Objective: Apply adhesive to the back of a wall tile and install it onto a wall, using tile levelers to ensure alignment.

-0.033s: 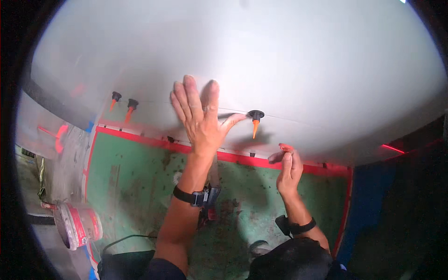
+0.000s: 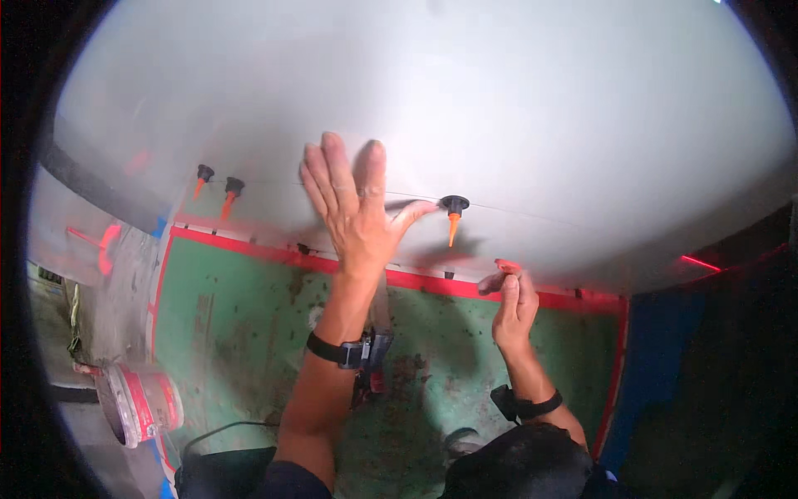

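My left hand (image 2: 359, 220) lies flat on a pale, smooth wall panel (image 2: 565, 100), its fingers stretched out and spread. Beside its thumb tip, a black round fitting with an orange tapered tip (image 2: 454, 212) sits on a thin seam line in the panel. Lower and to the right, my right hand (image 2: 517, 309) is closed, thumb and fingers pinching a small red-orange piece (image 2: 508, 266). That piece is partly covered by the fingers, and its exact kind does not show. Each wrist wears a black strap with a small device.
Two more black fittings with orange tips, one (image 2: 233, 191) nearer my hand and one (image 2: 204, 176) farther left, stand along the seam. Red tape (image 2: 424, 283) edges a stained green floor covering (image 2: 241, 308) below the panel. A pinkish-white bucket (image 2: 150, 403) is at the lower left.
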`<state>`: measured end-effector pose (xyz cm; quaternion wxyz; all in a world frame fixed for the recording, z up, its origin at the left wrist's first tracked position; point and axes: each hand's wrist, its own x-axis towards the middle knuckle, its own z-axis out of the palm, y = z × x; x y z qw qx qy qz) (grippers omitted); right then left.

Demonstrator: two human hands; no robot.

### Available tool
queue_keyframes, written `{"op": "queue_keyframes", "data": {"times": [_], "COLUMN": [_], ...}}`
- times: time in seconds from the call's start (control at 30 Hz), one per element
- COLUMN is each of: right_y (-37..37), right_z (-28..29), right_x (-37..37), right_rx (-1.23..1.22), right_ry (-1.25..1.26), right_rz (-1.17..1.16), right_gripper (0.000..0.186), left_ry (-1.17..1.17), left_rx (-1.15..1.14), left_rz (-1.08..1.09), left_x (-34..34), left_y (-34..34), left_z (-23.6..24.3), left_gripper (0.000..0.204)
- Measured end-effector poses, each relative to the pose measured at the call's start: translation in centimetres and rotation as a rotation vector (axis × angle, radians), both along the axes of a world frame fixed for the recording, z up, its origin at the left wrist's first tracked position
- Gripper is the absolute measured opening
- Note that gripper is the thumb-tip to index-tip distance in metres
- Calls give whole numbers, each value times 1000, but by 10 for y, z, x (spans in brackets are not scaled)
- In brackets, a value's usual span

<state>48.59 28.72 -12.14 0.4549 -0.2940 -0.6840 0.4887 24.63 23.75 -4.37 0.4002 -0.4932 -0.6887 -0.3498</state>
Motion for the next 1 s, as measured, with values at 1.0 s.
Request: {"op": "queue_keyframes", "data": {"times": [1.0], "right_y": [114], "right_z": [66], "right_x": [69], "right_rx": [733], "right_ry": [-468], "right_rz": [-679], "right_gripper": [40], "left_ry": [196], "left_rx": [-144], "left_rz": [-21], "left_x": [13], "left_y": [-5], "left_z": [41], "left_gripper": [117]}}
